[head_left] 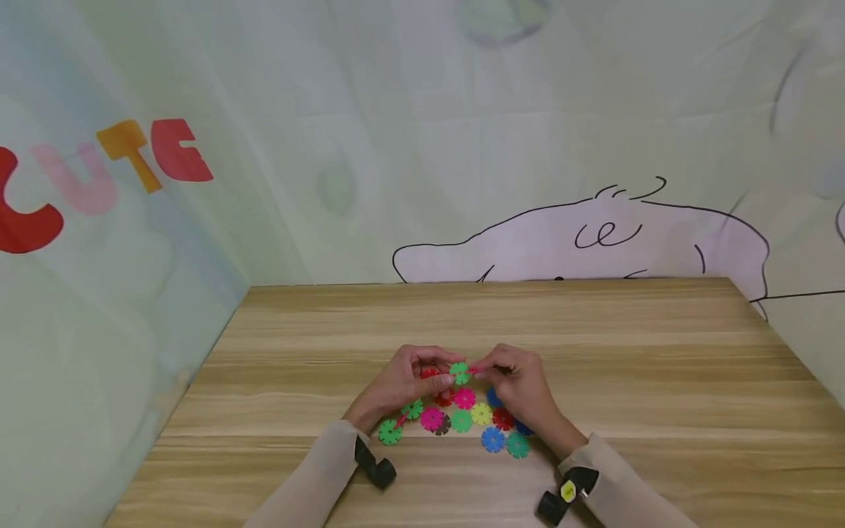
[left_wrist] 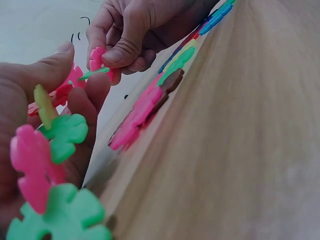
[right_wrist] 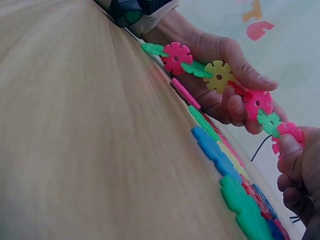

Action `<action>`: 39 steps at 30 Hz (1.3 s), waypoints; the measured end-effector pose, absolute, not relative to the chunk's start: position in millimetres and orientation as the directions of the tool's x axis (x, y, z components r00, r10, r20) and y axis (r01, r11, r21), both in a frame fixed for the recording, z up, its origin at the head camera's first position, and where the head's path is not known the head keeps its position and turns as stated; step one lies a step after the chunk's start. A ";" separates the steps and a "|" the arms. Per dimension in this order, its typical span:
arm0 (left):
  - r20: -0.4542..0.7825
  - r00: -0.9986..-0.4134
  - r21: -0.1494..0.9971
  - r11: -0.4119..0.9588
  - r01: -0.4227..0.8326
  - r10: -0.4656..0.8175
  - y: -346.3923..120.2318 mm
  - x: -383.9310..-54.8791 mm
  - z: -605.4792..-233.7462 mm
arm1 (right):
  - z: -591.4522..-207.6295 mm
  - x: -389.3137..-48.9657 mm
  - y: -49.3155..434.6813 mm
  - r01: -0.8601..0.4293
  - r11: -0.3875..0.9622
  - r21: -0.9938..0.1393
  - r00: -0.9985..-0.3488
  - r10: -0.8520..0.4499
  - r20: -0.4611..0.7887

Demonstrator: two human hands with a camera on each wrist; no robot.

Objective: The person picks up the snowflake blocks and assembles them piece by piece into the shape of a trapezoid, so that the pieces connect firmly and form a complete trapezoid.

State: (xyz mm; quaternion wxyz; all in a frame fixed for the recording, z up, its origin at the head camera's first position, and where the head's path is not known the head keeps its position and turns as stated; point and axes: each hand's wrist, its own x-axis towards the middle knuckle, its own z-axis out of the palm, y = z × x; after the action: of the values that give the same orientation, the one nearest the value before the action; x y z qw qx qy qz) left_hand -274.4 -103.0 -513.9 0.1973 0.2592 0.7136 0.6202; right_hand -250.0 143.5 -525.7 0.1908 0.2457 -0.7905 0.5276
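My left hand (head_left: 394,381) holds a chain of interlocked plastic snowflake discs, notched round their edges, in green, pink, yellow and red. In the right wrist view the chain's yellow disc (right_wrist: 218,76) lies by the palm, and its tail trails back toward the wrist, ending in a green disc (right_wrist: 154,49). At the other end, my right hand (head_left: 523,380) pinches a pink disc (right_wrist: 291,131) between thumb and fingers. That pink disc meets a green disc (head_left: 460,372), which sits between the two hands. Both hands are just above the loose discs.
Loose discs lie on the wooden table (head_left: 304,323) below the hands, among them a pink one (head_left: 432,419), a yellow one (head_left: 482,413), a blue one (head_left: 493,440) and a teal one (head_left: 518,445). A printed curtain (head_left: 297,183) hangs behind the table's far edge.
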 end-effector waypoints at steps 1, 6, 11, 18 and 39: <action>0.044 -0.787 0.988 0.091 0.127 0.616 -103.1 -274.4 -513.7 | -525.6 -250.2 143.1 -0.590 0.323 -0.740 -0.806 -0.184 0.562; 0.046 -0.785 0.987 0.091 0.130 0.618 -104.1 -274.1 -512.6 | -524.4 -249.2 143.0 -0.568 0.333 -0.753 -0.822 -0.183 0.539; 0.036 -0.794 0.989 0.093 0.116 0.607 -104.6 -274.9 -511.2 | -521.6 -246.6 143.8 -0.513 0.347 -0.785 -0.858 -0.188 0.478; 0.030 -0.833 0.989 0.104 0.105 0.552 -116.8 -281.3 -505.8 | -517.2 -245.3 143.4 -0.448 0.363 -0.817 -0.894 -0.171 0.414; 0.050 -0.888 0.983 0.134 0.125 0.457 -124.0 -304.3 -509.8 | -521.6 -235.4 185.8 -0.534 0.561 -0.633 -0.839 -0.445 0.314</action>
State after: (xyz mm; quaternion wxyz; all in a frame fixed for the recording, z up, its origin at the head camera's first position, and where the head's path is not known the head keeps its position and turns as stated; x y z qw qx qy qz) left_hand -304.3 -124.0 -509.8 0.1323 0.1961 0.7414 0.6280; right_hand -235.4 185.8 -521.6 0.0590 0.2776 -0.8814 0.3777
